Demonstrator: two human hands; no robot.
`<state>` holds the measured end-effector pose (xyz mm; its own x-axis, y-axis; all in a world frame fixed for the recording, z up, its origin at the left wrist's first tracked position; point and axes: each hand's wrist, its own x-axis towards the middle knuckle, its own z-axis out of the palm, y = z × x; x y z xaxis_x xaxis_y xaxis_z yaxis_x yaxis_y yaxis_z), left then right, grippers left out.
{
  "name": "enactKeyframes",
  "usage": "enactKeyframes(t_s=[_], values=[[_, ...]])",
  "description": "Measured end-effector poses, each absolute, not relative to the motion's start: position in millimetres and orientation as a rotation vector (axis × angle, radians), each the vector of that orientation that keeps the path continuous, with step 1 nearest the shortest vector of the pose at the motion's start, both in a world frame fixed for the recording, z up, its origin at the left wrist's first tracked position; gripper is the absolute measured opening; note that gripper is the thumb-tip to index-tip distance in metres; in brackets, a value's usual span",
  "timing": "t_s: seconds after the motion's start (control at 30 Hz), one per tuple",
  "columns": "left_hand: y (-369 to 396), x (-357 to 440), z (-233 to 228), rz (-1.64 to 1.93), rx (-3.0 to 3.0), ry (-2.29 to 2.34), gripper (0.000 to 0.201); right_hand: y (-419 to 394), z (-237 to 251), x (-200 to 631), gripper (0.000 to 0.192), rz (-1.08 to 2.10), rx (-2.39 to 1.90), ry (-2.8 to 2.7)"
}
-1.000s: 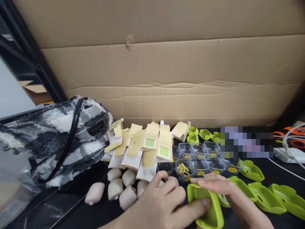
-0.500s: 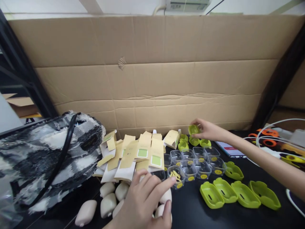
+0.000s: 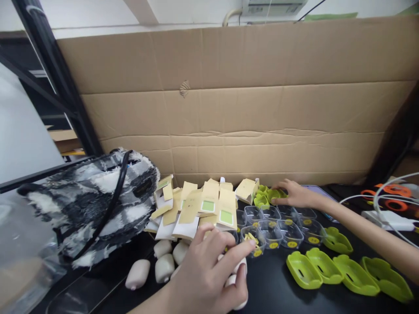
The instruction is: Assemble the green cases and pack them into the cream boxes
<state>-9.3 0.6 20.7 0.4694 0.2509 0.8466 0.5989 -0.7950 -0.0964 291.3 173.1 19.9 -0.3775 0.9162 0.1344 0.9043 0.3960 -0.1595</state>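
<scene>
My left hand is above several rounded beige pieces, palm down with fingers apart. Its index fingertip reaches the rim of a clear plastic cup holding small yellow pieces. Farther back, my right hand has its fingers closed on a small green dish, low among other green dishes. Rows of clear cups with round yellow stickers stand between the hands. Some beige pieces are hidden under my left hand.
Several slotted green dishes lie at the front right. Flattened paper boxes are heaped at the middle back. A black-and-white fringed bag stands left. White cables, orange-handled scissors and a phone are on the right. A cardboard sheet rises behind.
My right hand has lowered the raised green dish down among the others at the back. My left hand holds its pose over the beige pieces. The whole view has shifted slightly left.
</scene>
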Motion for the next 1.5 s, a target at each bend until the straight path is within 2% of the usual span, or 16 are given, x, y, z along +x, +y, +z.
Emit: enactKeyframes(t_s=[0.2,0.37,0.5,0.6,0.73,0.83,1.03,1.2,1.4,1.5], values=[[3.5,-9.7,19.7,-1.221,-2.355,-0.692,0.028,147.8,26.3,284.6,0.026,0.042,-1.529,-2.411],[5.8,-11.0,19.8,-1.122,-2.374,-0.763,0.022,84.4,49.8,270.4,0.014,0.114,-1.281,-2.526],[5.5,-11.3,27.0,-1.020,-2.489,-0.849,0.019,35.0,52.2,269.5,0.004,0.109,-1.316,-2.625],[11.3,-7.6,42.1,-0.977,-2.656,-0.844,0.025,15.8,45.2,274.3,0.014,0.028,-1.406,-2.661],[35.3,7.5,58.0,-0.505,-2.651,-0.791,0.020,8.0,36.4,273.9,0.022,-0.016,-1.465,-2.764],[56.7,22.0,57.8,-0.296,-2.674,-0.763,0.017,4.7,34.4,264.9,0.024,0.071,-1.358,-2.894],[75.4,39.8,47.0,-0.137,-2.736,-0.752,0.012,-4.1,36.9,244.8,0.023,0.316,-1.091,-2.953],[75.9,45.4,47.2,-0.138,-2.854,-0.775,0.022,-5.2,37.5,241.1,0.024,0.464,-1.289,-2.816],[66.3,31.9,65.5,-0.473,-3.143,-1.015,0.010,3.0,28.6,245.4,0.048,0.604,-1.340,-2.697],[53.6,16.9,66.9,-0.674,-3.335,-1.100,0.012,3.3,27.9,239.6,0.037,0.603,-1.337,-2.712]])
